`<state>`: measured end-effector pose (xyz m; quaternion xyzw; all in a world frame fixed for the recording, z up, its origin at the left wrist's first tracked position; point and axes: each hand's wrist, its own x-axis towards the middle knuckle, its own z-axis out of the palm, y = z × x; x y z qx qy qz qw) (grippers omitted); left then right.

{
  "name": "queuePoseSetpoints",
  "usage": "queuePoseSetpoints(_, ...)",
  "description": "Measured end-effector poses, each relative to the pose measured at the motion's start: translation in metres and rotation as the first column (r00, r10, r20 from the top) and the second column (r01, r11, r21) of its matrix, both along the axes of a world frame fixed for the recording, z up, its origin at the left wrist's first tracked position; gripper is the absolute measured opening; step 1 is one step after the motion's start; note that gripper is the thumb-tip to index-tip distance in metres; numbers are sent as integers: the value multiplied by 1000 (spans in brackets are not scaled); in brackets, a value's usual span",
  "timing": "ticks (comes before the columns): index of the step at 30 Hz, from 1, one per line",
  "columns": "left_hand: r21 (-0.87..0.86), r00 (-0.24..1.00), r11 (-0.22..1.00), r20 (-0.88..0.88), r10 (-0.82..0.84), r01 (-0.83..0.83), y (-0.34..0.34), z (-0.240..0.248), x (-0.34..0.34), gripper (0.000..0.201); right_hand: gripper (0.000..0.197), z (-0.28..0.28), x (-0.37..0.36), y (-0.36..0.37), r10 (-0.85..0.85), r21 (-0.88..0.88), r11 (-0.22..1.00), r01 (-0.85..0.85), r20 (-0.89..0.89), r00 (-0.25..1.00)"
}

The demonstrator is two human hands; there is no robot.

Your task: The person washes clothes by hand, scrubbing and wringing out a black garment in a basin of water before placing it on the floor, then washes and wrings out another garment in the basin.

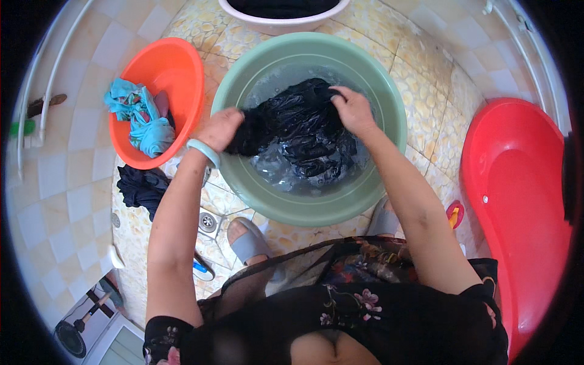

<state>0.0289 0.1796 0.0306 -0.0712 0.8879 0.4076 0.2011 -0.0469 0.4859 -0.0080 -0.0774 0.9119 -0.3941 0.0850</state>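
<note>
A wet black garment (304,125) is spread across a large green basin (310,213), partly sunk in cloudy, sudsy water (267,173). My left hand (220,129), a pale bangle on its wrist, grips the garment's left end at the basin's left rim. That end is bunched and looks fuzzy or blurred. On the far right side of the cloth, my right hand (354,111) pinches its upper edge between thumb and fingers. Between both hands the fabric lies stretched and wrinkled, its lower folds in the water.
An orange basin (191,79) with turquoise clothes (149,134) stands at left, dark cloth (144,187) on the floor below it. A pink-white basin (283,25) is beyond. A red tub (523,201) stands at right. Near my feet are a floor drain (208,222) and a brush (203,267).
</note>
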Motion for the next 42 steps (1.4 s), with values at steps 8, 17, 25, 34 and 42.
queuePoseSetpoints(8, -551, 818, 791, -304, -489, 268, 48, -1, 37, 43, 21, 62, 0, 18, -5, -695, 704, 145, 200, 980)
queuePoseSetpoints(17, 108, 932, 994, -361, 13, 28, 112, -17, -19, 85, 22, 77, 12, 11, 149, -843, 512, 166, 278, 949)
queuePoseSetpoints(25, 412, 958, 900, -170, 230, -143, 84, 10, -24, 28, 19, 99, -13, 40, -16, -849, 460, 262, 287, 958)
queuePoseSetpoints(34, 709, 930, 702, -207, 303, -71, 67, 20, -20, 17, 18, 110, -16, 25, 26, -618, 780, 98, 190, 981)
queuePoseSetpoints(42, 878, 955, 478, -158, 249, 20, 89, 78, -20, 16, 24, 148, -43, -18, 638, -361, 758, -543, 242, 731)
